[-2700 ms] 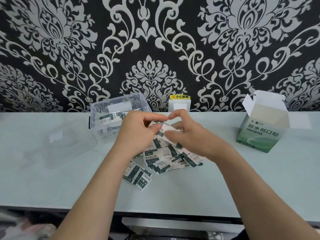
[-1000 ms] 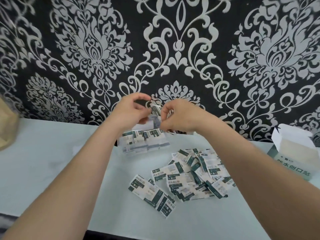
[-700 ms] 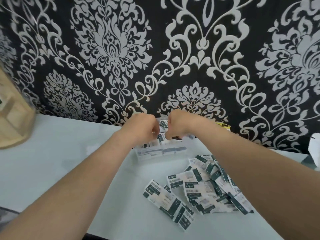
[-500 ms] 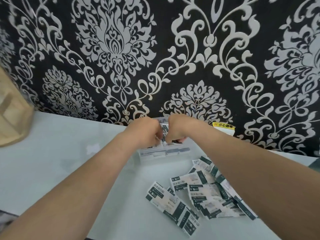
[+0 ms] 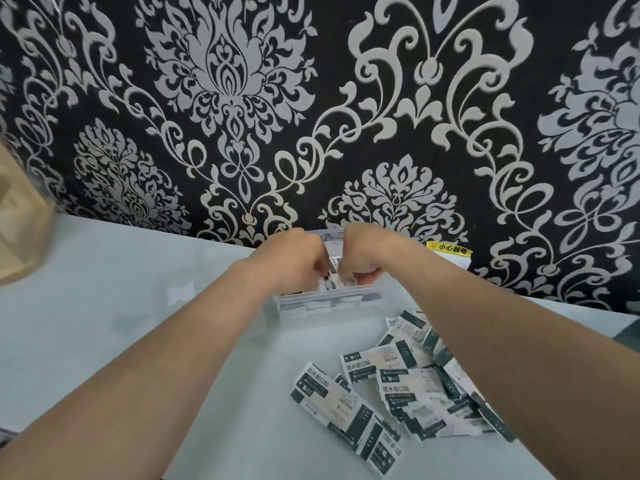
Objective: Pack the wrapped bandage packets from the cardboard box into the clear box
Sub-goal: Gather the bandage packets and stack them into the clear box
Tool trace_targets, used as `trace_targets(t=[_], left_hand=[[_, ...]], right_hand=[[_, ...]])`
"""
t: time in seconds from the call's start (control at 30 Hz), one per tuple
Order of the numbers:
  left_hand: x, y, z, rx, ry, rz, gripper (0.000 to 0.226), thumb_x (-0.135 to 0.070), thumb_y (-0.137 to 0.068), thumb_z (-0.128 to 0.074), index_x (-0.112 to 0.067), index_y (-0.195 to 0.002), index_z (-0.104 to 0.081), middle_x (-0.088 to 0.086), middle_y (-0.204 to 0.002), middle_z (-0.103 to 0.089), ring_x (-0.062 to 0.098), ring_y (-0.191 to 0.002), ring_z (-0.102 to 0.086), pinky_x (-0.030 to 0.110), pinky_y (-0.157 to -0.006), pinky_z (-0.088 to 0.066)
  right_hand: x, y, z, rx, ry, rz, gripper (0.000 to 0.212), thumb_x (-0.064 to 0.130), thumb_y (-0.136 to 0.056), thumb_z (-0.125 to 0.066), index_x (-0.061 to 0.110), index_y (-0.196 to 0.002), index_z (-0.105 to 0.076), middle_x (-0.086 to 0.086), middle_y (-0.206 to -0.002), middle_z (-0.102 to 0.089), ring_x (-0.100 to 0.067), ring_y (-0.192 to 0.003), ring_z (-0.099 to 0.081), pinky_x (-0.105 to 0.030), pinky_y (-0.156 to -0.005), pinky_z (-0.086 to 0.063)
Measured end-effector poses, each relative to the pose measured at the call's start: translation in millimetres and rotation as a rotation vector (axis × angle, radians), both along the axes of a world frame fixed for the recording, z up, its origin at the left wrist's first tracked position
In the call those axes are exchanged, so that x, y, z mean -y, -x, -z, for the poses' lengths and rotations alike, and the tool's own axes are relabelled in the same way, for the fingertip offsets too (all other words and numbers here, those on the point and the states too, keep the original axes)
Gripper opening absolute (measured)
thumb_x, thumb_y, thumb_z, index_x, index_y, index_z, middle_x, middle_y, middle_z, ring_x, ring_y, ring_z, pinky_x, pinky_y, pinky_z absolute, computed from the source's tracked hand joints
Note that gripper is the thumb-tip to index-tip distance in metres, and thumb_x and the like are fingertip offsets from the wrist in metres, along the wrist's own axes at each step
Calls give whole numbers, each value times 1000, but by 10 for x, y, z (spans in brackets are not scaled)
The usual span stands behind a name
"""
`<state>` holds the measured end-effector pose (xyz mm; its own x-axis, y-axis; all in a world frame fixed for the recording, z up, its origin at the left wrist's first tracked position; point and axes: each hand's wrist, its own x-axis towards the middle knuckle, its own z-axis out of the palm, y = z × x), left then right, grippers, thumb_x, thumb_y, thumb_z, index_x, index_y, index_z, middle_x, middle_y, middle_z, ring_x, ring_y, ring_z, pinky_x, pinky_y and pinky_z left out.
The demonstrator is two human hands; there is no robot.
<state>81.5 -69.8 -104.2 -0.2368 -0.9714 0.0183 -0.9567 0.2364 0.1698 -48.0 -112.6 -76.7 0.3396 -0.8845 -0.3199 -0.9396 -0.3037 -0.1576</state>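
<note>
Both hands are over the clear box [image 5: 367, 306], centre of frame, at the far edge of the table [image 5: 104, 341], against the wallpaper [image 5: 242, 98].

- left hand [image 5: 294, 263]: knuckles up, fingers curled down into the box opening, pinching the held packets [image 5: 334, 266] from the left.
- right hand [image 5: 365, 252]: same pose, mirrored. Fingers are curled in and pinch the same bunch from the right. Its fingertips are partly hidden behind the rim.
- held packets: a small white and dark-green bunch, upright between the two hands, with the lower end inside the box. Can't tell the count.
- packed packets [image 5: 311, 310]: visible through the front wall, lying along the bottom of the box.
- loose pile [image 5: 420, 393]: lower right of frame, on the table near the box. The packets overlap each other and are partly covered by the right forearm.
- outlying packets [image 5: 341, 408]: a short row just left of the pile, lower centre, lying flat at an angle.

Other things:
- yellow warning sticker [image 5: 449, 248]: on the wall, right of the right wrist.
- tan object [image 5: 17, 244]: left edge of frame, cropped and blurred, can't identify it.
- dark green corner [image 5: 631, 332]: right edge, too cropped to identify.
</note>
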Motion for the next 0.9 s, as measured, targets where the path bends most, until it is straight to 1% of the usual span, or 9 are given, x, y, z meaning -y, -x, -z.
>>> trace_targets(t=[0.07, 0.1, 0.17, 0.3, 0.53, 0.6, 0.67, 0.8, 0.9], left_hand=[[13, 16, -1, -11, -3, -6, 26, -14, -82, -60, -30, -96, -76, -11, -92, -71, 15, -93, -61, 33, -82, -53], [18, 21, 5, -15, -6, -10, 26, -14, -82, -60, -30, -95, -76, -11, -94, -72, 15, -94, -62, 33, -83, -53], [26, 23, 15, -13, -16, -21, 25, -15, -81, -61, -30, -93, -76, -10, -95, -73, 16, -94, -63, 35, -82, -54], [17, -15, -5, 32, 18, -65, 28, -11, -78, -59, -30, -92, -75, -6, -93, -71, 21, -89, -64, 37, -77, -56], [-13, -25, -43, 129, -7, -90, 19, -14, -77, -60, -32, -71, -64, -8, -83, -66, 20, -84, -62, 31, -64, -52], [-13, -16, -35, 131, -11, -87, 16, -13, -75, -61, -28, -72, -65, -9, -81, -66, 19, -82, -62, 31, -62, -51], [-22, -14, -44, 123, -10, -90, 15, -13, -75, -62, -27, -73, -67, -8, -81, -66, 19, -83, -62, 33, -65, -54], [-86, 0, -139, 31, 45, -90, 21, -9, -78, -59, -28, -76, -68, -10, -78, -67, 17, -84, -63, 34, -75, -54], [-273, 128, -329, -94, 61, -55, 17, -13, -81, -62, -27, -80, -72, -13, -75, -67, 10, -79, -62, 28, -79, -49]], right_hand=[[-7, -8, 11, -25, 27, -5, 25, -3, -77, -67, 9, -63, -50, -2, -47, -57, -17, -48, -57, -27, -58, -54], [-17, -12, 23, -36, 40, -9, 27, -2, -78, -66, 10, -62, -48, -3, -49, -56, -16, -47, -54, -26, -56, -51], [-26, -20, 56, -50, 64, -20, 30, -1, -78, -66, 10, -61, -45, -4, -58, -54, -16, -49, -51, -26, -57, -50], [-33, -30, 76, -41, 62, -33, 30, 3, -79, -67, 11, -61, -44, -4, -62, -54, -16, -53, -53, -29, -68, -55], [-15, -65, 81, -43, 49, -35, 21, 8, -79, -69, 10, -66, -53, -1, -52, -55, -15, -50, -52, -24, -59, -50], [-16, -79, 90, -58, 53, -42, 21, 10, -79, -69, 10, -65, -54, 1, -45, -54, -14, -49, -52, -25, -61, -51], [-33, -75, 82, -52, 65, -43, 21, 8, -79, -69, 10, -65, -53, 0, -51, -56, -14, -49, -53, -24, -58, -51], [-88, 4, -17, 73, 108, -19, 12, 5, -83, -67, 10, -76, -58, -3, -64, -66, -16, -60, -67, -23, -52, -52], [-219, 169, -184, 265, 158, -8, 7, 5, -86, -57, 9, -85, -62, -8, -73, -71, -15, -58, -64, -19, -37, -40]])
